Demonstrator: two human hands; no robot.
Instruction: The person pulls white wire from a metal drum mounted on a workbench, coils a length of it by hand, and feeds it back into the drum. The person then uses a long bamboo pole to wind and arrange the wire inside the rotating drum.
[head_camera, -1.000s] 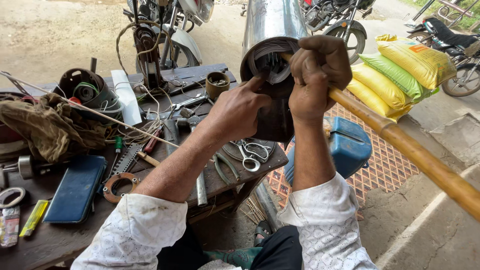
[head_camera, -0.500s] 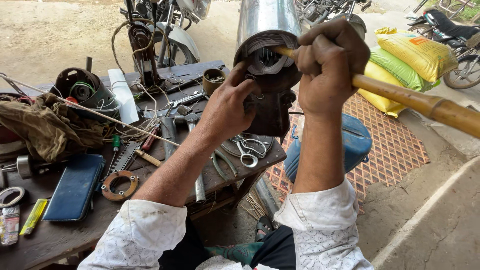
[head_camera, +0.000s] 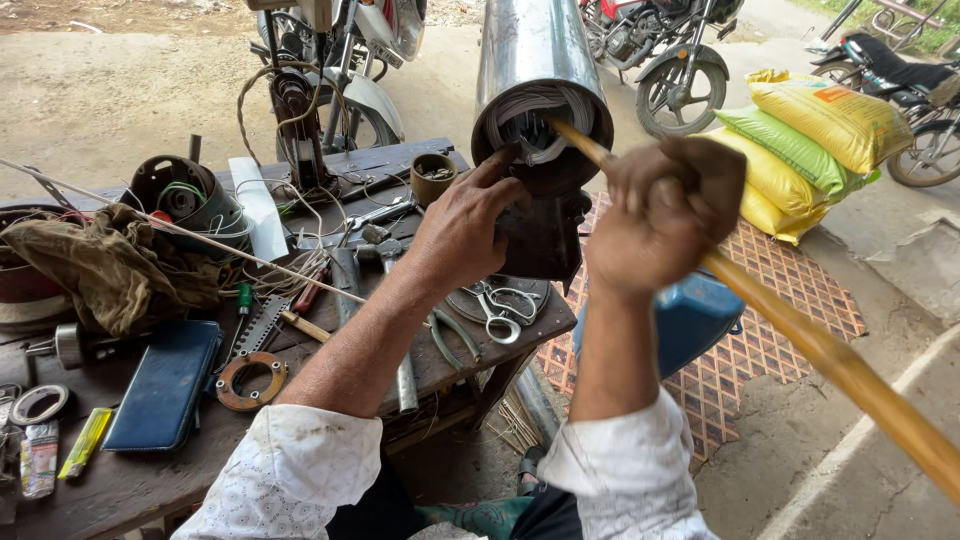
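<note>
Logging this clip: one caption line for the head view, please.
Right hand pushes a wooden stick into the coil windings of a steel cylinder; left hand steadies its rim.

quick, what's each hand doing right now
Left hand: open, fingers resting on the rim of the metal cylinder, by the wire coils.
Right hand: closed around the wooden stick, its tip inside the cylinder.

On the dark wooden workbench (head_camera: 130, 490) lie a blue case (head_camera: 165, 385), a crumpled olive rag (head_camera: 105, 265), scissors (head_camera: 503, 305), grey-handled pliers (head_camera: 447, 338), a flat metal ring (head_camera: 250, 378) and a small cup (head_camera: 433, 177). Yellow and green sacks (head_camera: 812, 135) are stacked on the right near a parked motorcycle (head_camera: 670, 50), with a blue box (head_camera: 695, 315) on a patterned mat (head_camera: 745, 370) just beside the bench
</note>
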